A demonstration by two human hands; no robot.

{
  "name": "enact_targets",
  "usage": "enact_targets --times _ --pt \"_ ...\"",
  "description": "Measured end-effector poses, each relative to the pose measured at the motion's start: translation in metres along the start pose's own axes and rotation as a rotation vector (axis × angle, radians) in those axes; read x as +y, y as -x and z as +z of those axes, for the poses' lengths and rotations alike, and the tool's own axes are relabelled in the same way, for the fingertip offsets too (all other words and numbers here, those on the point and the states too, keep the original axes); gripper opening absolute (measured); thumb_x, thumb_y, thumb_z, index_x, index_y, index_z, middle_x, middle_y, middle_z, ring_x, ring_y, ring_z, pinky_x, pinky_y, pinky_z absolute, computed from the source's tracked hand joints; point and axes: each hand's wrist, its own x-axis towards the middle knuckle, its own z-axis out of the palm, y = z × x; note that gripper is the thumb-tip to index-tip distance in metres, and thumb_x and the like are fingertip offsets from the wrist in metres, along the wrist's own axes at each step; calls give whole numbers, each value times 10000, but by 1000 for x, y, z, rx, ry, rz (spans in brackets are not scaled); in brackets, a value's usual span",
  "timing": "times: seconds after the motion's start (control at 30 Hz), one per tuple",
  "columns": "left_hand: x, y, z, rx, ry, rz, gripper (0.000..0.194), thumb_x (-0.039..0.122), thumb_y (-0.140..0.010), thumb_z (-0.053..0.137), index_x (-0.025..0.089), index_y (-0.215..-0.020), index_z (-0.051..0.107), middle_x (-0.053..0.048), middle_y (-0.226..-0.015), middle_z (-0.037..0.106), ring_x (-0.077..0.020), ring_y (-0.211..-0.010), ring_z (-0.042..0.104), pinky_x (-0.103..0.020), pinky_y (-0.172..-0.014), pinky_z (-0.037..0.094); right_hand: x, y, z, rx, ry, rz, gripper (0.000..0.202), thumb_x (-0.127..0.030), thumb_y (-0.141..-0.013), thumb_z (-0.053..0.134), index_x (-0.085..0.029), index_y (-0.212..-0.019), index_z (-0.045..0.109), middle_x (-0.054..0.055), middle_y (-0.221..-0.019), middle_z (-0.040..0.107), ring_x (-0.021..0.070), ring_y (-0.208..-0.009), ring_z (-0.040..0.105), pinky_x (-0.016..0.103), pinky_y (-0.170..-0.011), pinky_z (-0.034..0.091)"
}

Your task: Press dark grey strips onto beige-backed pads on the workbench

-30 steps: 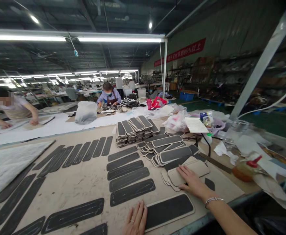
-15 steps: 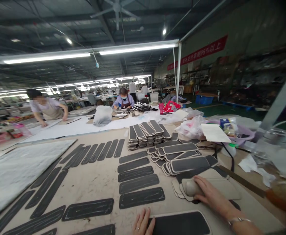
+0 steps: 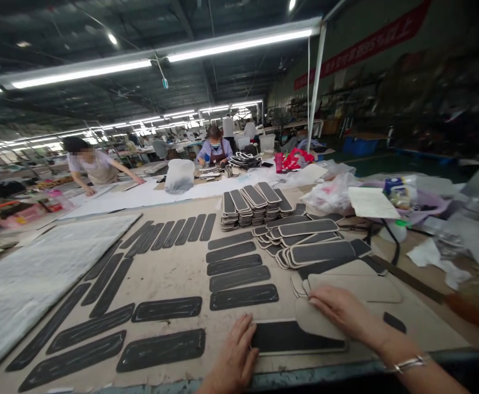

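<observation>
Close in front of me lies a dark panel with a beige border (image 3: 280,336). My left hand (image 3: 237,347) rests at its left end, fingers stretched out and holding nothing. My right hand (image 3: 341,309) grips a beige rounded piece (image 3: 309,316), which overlaps the panel's upper right part. Behind that hand, more beige pieces (image 3: 358,282) lie in a loose overlapping pile. Several dark glossy strips (image 3: 243,296) lie in rows to the left, some with wet-looking streaks.
Bordered dark panels stand in stacks (image 3: 255,202) and a spread heap (image 3: 321,251) beyond my right hand. A pale board (image 3: 58,273) occupies the left side. Plastic bags (image 3: 332,189) and a purple basin (image 3: 432,205) sit at right. Two co-workers work across the table.
My right hand has drawn a beige piece from the pile toward me, over the bordered panel. My left hand stays at the panel's left end. The view has tilted down.
</observation>
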Motion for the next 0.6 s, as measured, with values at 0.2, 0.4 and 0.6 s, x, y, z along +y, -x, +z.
enact_targets --times 0.2,0.4,0.6 --pt "7 0 0 87 241 -181 228 105 -879 357 178 -1034 507 -120 -1128 529 -189 -1109 499 -370 -959 446 -53 -13 89 -105 141 -64 269 -352 -922 411 -213 -751 564 -5 -727 602 143 -665 550 257 -591 356" --pt "9 -3 -9 102 283 -231 195 95 -843 368 191 -931 512 -77 -895 568 -179 -870 553 -341 -786 498 -57 -26 132 -49 185 -38 200 -319 -881 501 -212 -731 577 9 -749 573 165 -722 536 283 -651 367" --pt "-14 9 35 225 154 -133 187 98 -757 430 221 -839 546 -74 -805 628 -206 -767 608 -321 -675 535 -44 -22 159 91 199 -55 135 -306 -858 526 -218 -762 560 24 -777 556 189 -754 539 319 -674 419"
